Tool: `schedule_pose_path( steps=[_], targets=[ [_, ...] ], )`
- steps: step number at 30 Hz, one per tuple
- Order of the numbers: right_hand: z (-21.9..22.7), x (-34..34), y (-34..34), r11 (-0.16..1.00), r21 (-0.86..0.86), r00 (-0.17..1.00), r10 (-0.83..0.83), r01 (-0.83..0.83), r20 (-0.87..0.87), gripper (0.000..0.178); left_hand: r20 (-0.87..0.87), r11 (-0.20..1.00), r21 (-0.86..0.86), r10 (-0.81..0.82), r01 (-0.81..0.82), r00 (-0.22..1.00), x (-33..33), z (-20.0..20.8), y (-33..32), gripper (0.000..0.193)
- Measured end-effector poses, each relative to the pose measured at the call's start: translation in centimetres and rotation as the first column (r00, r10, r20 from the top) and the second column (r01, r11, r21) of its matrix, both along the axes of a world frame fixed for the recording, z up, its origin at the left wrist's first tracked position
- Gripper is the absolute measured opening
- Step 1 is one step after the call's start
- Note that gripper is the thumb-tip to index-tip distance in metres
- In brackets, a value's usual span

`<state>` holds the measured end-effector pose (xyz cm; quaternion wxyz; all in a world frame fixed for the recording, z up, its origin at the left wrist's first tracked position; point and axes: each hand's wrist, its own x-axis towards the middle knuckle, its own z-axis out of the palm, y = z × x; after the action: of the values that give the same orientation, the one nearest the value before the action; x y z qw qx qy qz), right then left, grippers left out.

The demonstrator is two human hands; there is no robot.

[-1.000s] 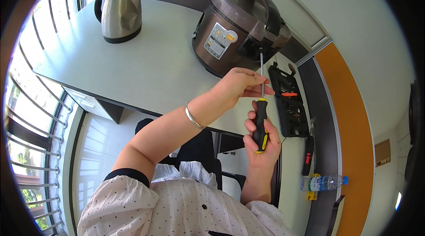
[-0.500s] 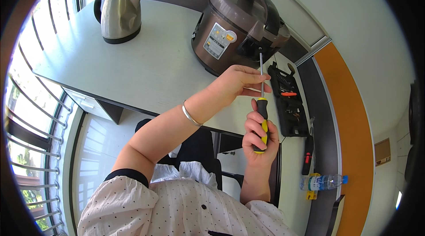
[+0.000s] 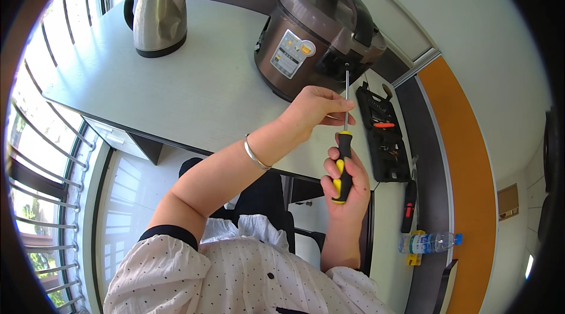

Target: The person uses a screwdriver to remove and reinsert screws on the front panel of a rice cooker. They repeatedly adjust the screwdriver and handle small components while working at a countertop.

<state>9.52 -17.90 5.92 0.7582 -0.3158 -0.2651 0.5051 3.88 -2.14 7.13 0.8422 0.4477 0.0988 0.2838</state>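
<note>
A screwdriver (image 3: 343, 167) with a black-and-yellow handle points away from me, its tip at a small screw in the dark recess on the side of a brown pressure cooker (image 3: 306, 31). Wrapped round the handle are the fingers of my right hand (image 3: 348, 181). My left hand (image 3: 321, 108), with a silver bangle on its wrist, pinches the metal shaft between thumb and fingers partway along. The cooker stands on the white table with its lid on and its black handle upward. Whether the tip is fully seated in the screw is too small to tell.
An open black tool case (image 3: 384, 137) lies right of the screwdriver, with a black-and-red utility knife (image 3: 408, 208) below it. Nearer me at the right lies a water bottle (image 3: 429, 243) with a blue cap. A steel kettle (image 3: 160, 20) stands at the far left of the white table (image 3: 147, 90).
The screwdriver handle has turned in my right hand, and its yellow part now shows on the left. My right fingers have shifted around it. My left hand stays at the shaft.
</note>
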Motion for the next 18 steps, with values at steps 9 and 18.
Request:
schedule_pose_path(
  steps=[9,18],
  targets=[
    [-0.2,-0.2,0.2,0.999,-0.045,0.999,0.018,-0.019,-0.036,0.047,0.037,0.999,0.002,-0.051,0.051,0.998,0.1,-0.2,0.8,0.016],
    [-0.7,0.1,0.5,0.999,-0.016,0.999,0.046,-0.046,-0.008,0.047,-0.013,0.996,0.072,0.046,-0.045,0.999,0.3,-0.5,0.4,0.016]
  ],
)
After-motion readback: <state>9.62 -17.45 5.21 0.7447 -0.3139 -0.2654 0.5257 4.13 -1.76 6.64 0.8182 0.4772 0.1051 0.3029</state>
